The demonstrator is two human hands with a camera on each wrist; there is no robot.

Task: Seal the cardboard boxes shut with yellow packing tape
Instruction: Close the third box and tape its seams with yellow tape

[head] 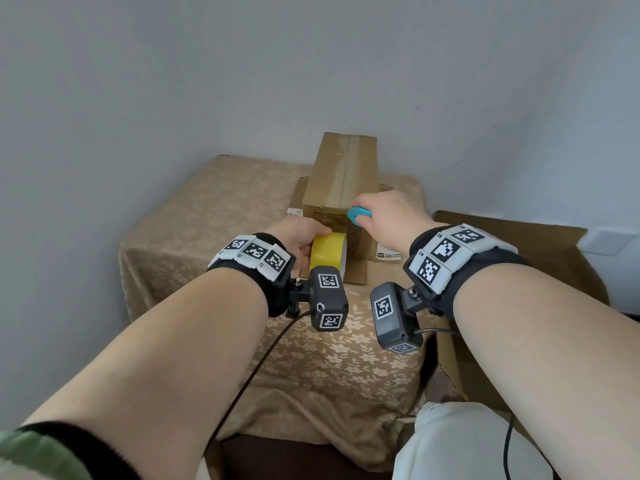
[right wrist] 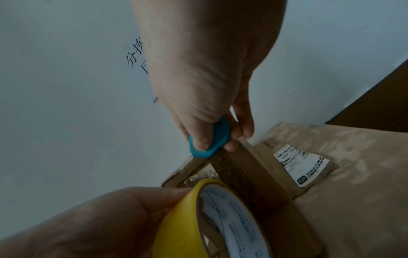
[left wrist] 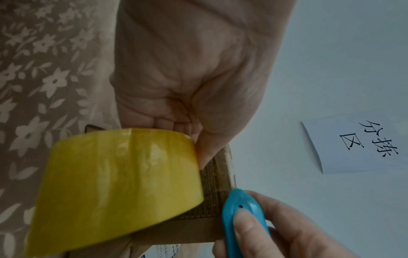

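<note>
The tall brown cardboard box [head: 341,178] stands on a flatter piece of cardboard on the beige flower-patterned tablecloth [head: 207,209], its closed top seam running away from the person, and the left hand [head: 298,237] grips the roll of yellow packing tape [head: 327,252] by its rim, pressed against the box's near face. The right hand [head: 388,220] has its fingers curled round a small teal plastic cutter [head: 358,215] held at the near top edge of the box, just above the roll. The chief risk, as I judge it, is the cut itself: the cutter sits close to the left thumb, and a slip along the cardboard edge could nick it. A strip cut too short would also leave little tape gripping the near face, so it may peel. The box is tall and narrow and could tip under a sideways pull on the tape. Whether any tape runs along the top seam is hard to make out, since no yellow shows there. The cutter's blade is hidden, as is the roll's free end. A white wall note [left wrist: 362,146] is partly cut off.
</note>
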